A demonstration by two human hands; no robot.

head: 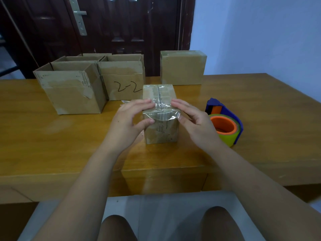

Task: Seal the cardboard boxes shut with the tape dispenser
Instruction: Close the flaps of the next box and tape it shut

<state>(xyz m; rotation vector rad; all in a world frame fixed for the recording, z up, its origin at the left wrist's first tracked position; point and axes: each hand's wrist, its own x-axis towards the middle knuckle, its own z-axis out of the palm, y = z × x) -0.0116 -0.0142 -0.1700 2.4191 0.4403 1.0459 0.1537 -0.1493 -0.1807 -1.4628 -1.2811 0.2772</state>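
On top of the box (161, 134), at its near edge, the fingers (147, 103) of both hands lie fairly straight and flat. The left hand (127, 119) is left of the centre seam and the right hand (193, 119) right of it, with thumbs (150, 121) on the front face. Nothing is gripped; they press. Likely purpose: smoothing clear tape (165, 116) over the top edge so it sticks and holds the flaps down.

The tape is glossy and wrinkled, its end folded onto the front face, with a loose-looking corner at right. The box is small, upright, scuffed brown cardboard with old tape residue. Its flaps are closed and the seam runs away from the person. It stands mid-table, towards the near edge, in easy reach.

The dispenser (225, 122) lies just right of the right hand, untouched, probably so both hands can press. It has a blue plastic body, an orange core and a yellow-green roll.

The table (52, 145) is varnished wood, smooth and shiny. Back left are several open boxes (74, 94) with flaps up, one marked "2-2", likely waiting. Back right is a closed box (182, 68) with a taped top, likely done. A dark wooden door (121, 23) is behind.
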